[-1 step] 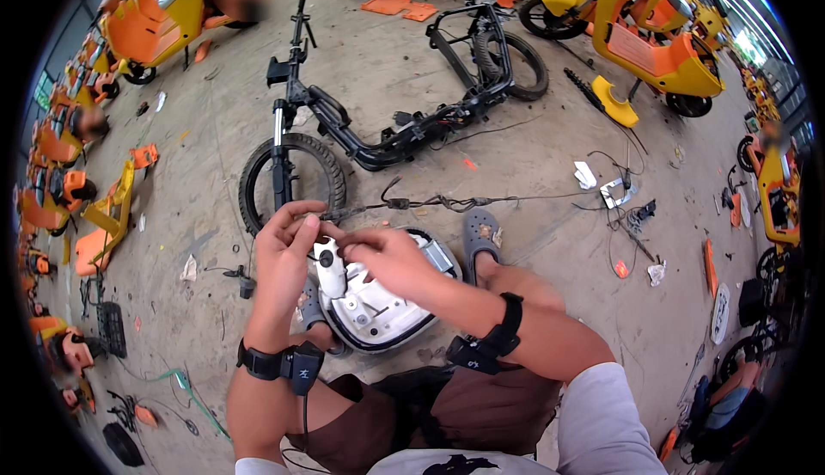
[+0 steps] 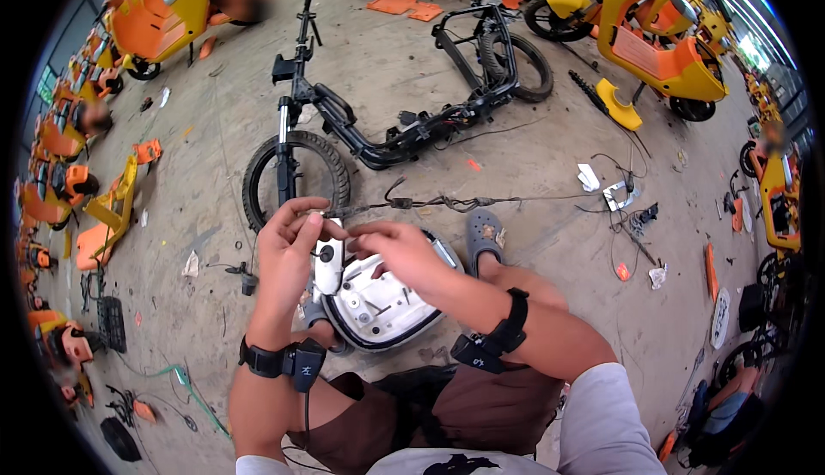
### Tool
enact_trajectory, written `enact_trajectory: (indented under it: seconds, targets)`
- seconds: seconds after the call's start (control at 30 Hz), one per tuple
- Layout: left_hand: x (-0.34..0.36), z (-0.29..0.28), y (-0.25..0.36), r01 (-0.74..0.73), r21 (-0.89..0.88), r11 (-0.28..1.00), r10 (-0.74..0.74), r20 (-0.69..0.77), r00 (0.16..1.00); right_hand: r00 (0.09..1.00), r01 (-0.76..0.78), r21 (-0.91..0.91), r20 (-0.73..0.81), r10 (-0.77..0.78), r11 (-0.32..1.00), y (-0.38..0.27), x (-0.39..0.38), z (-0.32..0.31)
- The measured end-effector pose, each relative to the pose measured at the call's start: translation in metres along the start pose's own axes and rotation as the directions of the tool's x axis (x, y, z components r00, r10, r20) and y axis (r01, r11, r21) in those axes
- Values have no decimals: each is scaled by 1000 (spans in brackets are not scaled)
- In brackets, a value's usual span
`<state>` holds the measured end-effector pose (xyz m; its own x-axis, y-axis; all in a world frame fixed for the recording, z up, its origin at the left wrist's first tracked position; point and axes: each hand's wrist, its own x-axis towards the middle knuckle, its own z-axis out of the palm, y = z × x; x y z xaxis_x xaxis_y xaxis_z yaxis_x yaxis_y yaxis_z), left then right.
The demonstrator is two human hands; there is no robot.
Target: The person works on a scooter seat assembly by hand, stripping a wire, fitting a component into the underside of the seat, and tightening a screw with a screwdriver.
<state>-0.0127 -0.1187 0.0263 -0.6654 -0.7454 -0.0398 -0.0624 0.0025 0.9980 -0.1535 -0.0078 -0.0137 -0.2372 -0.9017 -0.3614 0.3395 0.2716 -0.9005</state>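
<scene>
My left hand is closed on the top of a small white plastic part with a dark round piece on its face. My right hand meets it from the right, fingers curled near the part's top; what they grip is hidden. Below both hands, a larger rounded white shell with a dark rim lies between my shoes. A twisted dark cable stretches to the right just beyond my hands.
Ahead lies a stripped black scooter frame with wheels. Yellow-orange scooters surround the floor space. Loose panels, wires and scraps are scattered about. At the lower right, another person is partly visible.
My right hand's fingers have shifted slightly at the top of the small white part. The surroundings sit slightly differently in the picture.
</scene>
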Motion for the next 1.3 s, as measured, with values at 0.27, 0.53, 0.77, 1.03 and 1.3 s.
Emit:
enact_trajectory:
  seconds: [0.27, 0.53, 0.77, 1.03, 1.3]
  targets:
    - [-13, -4, 2, 30, -36, 999, -25, 128, 991, 993, -111, 556, 38, 108, 824, -5, 12, -24]
    - [-17, 6, 5, 116, 93, 989, -131, 177, 975, 1000, 13, 433, -25, -3, 901, -23, 1, -22]
    - [-15, 11, 1, 134, 111, 985, -156, 227, 961, 996, 71, 347, -81, -45, 935, -23, -3, -25]
    - [-10, 20, 6, 187, -47, 981, -173, 212, 962, 986, 162, 284, -82, -144, 945, -14, -4, -23]
    - [-12, 37, 1, 151, 255, 955, -198, 168, 966, 976, 147, 271, -195, -95, 951, -17, -2, -18]
